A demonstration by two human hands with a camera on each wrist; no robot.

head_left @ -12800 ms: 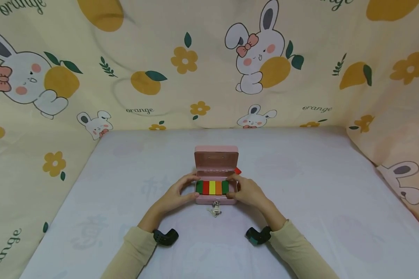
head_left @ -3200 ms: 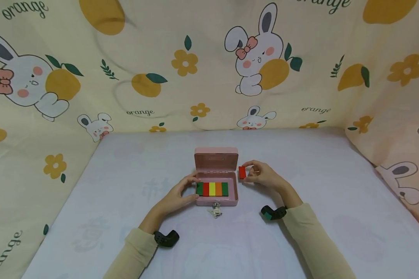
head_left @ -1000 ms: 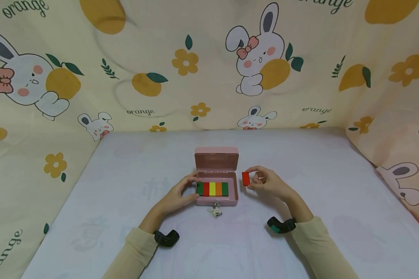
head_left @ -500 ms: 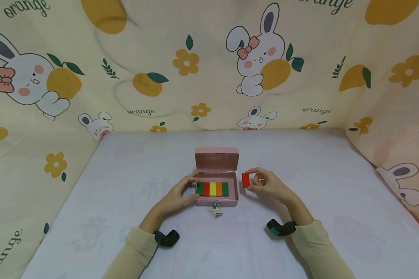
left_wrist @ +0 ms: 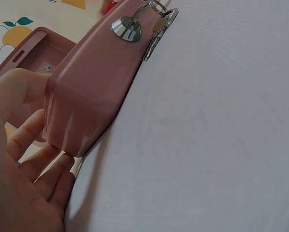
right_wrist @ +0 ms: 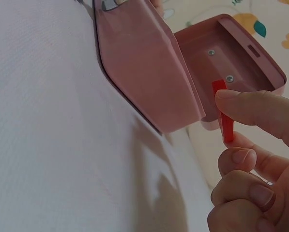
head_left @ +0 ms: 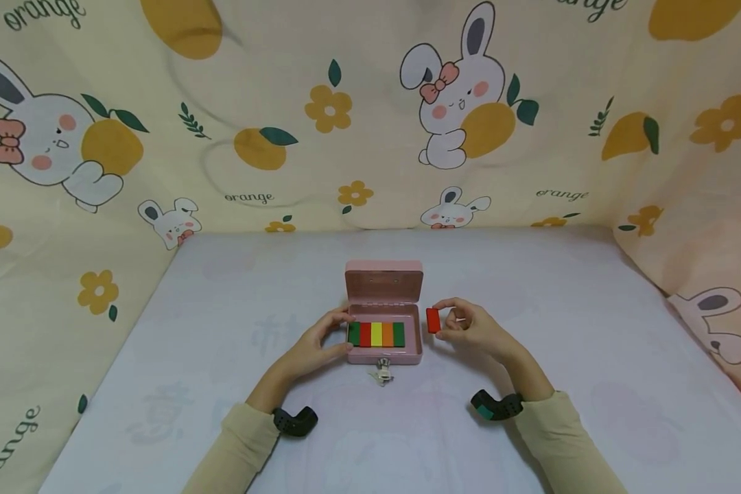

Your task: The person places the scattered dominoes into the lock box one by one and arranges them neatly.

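A pink metal cash box [head_left: 384,356] stands with its lid [head_left: 383,282] raised. Inside, a row of domino-like blocks [head_left: 377,335] runs green, red, yellow, orange, green, leaving a bare strip at the right end. My left hand [head_left: 313,341] holds the box's left side, thumb near the front corner; in the left wrist view the fingers [left_wrist: 52,174] bend against its end wall. Just right of the box, my right hand [head_left: 477,328] pinches a thin red block [head_left: 433,320] upright between thumb and fingertips. In the right wrist view that red block [right_wrist: 225,116] is off the table, apart from the box.
A lock with keys [head_left: 382,370] hangs at the box's front. White cloth [head_left: 370,439] covers the table. A rabbit-print curtain [head_left: 358,123] encloses the back and sides. Each wrist wears a black device [head_left: 497,405].
Earlier my right hand was at the blocks inside the box; it has since picked up the red block from behind the box's right side and brought it nearer me. Lately it has barely moved.
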